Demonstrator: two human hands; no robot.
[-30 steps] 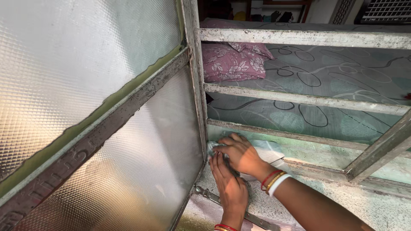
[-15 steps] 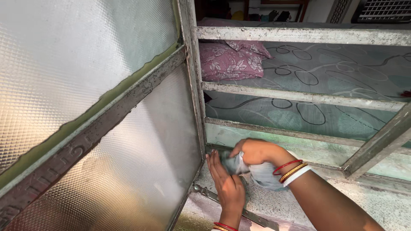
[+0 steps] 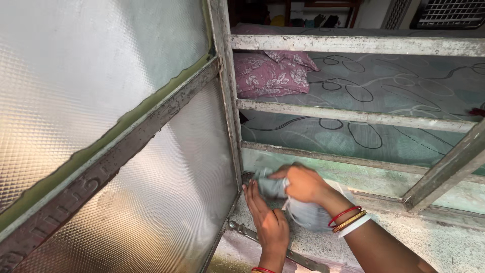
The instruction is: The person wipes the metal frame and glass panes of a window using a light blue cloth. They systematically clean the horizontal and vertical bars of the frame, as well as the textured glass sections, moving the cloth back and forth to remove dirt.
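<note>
My right hand [image 3: 302, 183] grips a pale grey-blue cloth [image 3: 303, 212], pressing its bunched end into the lower corner of the window frame [image 3: 233, 126]. Part of the cloth hangs loose below my wrist, which wears red, gold and white bangles. My left hand [image 3: 268, 220] lies flat on the rough stone sill [image 3: 419, 242], fingers stretched toward the same corner and touching the cloth's edge. It holds nothing.
An open window shutter with textured frosted glass [image 3: 101, 101] fills the left. Horizontal metal bars [image 3: 353, 116] cross the window opening. Behind them are a bed with a patterned green sheet [image 3: 394, 86] and a purple floral pillow [image 3: 270, 76]. A metal latch strip [image 3: 242, 230] lies on the sill.
My right hand lifted off the flat cloth, bunched it up and pushed it into the frame corner. My left hand stayed flat on the sill.
</note>
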